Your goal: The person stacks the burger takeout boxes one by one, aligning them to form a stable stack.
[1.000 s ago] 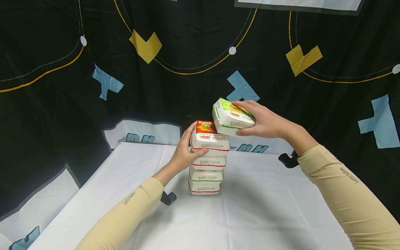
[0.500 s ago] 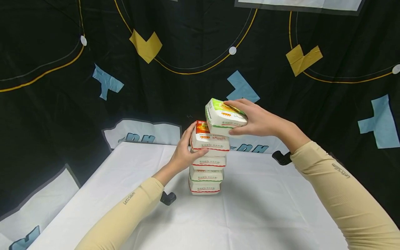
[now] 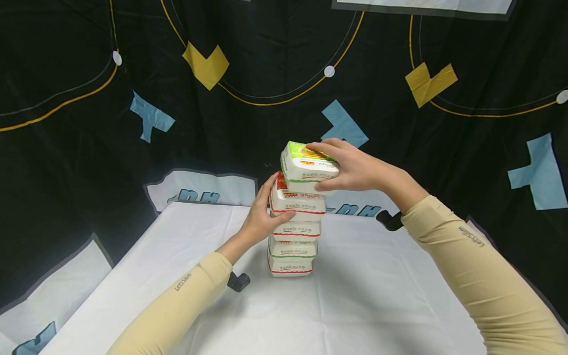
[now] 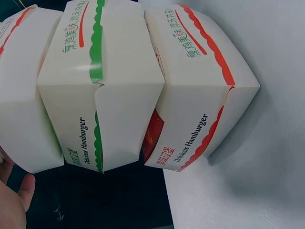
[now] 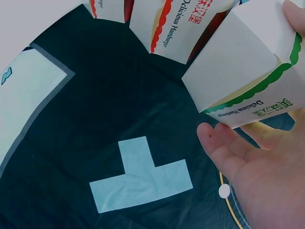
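Several white paper hamburger boxes stand stacked, with a red-trimmed box (image 3: pixel 291 267) at the bottom and a green-trimmed box (image 3: pixel 294 249) above it. My left hand (image 3: pixel 259 218) grips the stack's red-topped hamburger box (image 3: pixel 298 204) from its left side, thumb on the front face. Just over that box, my right hand (image 3: pixel 355 165) holds a green-topped hamburger box (image 3: pixel 308 172) by its right side. It overlaps most of the red top in the head view. In the right wrist view, the green-trimmed hamburger box (image 5: pixel 238 62) sits slightly tilted close to the red-trimmed one.
A white cloth (image 3: pixel 364 296) covers the table under the stack. Behind it hangs a black curtain (image 3: pixel 266 133) with yellow and blue taped shapes. Dark wrist-camera mounts (image 3: pixel 238 282) stick out beside both forearms.
My right hand has moved left and slightly down with the green-topped hamburger box, bringing it further over the stack. My left hand stays on the red-topped box.
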`<state>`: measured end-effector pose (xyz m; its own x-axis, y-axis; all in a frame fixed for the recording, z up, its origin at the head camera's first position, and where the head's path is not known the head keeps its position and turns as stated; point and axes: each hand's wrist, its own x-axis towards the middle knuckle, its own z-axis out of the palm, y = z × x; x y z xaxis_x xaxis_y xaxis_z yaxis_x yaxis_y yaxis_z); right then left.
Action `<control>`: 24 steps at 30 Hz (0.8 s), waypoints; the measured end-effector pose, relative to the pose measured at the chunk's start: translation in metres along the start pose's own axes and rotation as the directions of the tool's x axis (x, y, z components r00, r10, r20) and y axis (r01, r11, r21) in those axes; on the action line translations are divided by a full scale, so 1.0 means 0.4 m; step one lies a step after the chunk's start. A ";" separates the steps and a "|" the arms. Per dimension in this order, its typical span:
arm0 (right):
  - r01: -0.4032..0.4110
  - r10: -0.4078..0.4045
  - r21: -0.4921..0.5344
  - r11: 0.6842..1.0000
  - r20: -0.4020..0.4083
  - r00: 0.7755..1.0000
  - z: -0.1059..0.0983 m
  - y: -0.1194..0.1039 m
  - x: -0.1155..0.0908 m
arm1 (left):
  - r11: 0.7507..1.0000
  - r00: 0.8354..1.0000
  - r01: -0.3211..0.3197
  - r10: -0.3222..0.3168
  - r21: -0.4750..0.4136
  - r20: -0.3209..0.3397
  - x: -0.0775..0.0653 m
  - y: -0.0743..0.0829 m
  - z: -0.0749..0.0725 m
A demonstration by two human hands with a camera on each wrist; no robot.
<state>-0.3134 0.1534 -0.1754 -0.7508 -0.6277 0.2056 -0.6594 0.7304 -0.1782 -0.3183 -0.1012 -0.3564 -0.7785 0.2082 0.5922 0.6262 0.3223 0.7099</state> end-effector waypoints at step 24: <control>0.049 -0.049 -0.073 0.996 0.002 0.999 0.012 -0.042 0.039 | 1.000 1.000 0.012 -0.012 -0.010 0.011 -0.002 -0.005 -0.006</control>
<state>-0.3142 0.1301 -0.1736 -0.7178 -0.6631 0.2122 -0.6908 0.7165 -0.0976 -0.3188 -0.1043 -0.3573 -0.7863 0.2148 0.5793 0.6172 0.3159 0.7206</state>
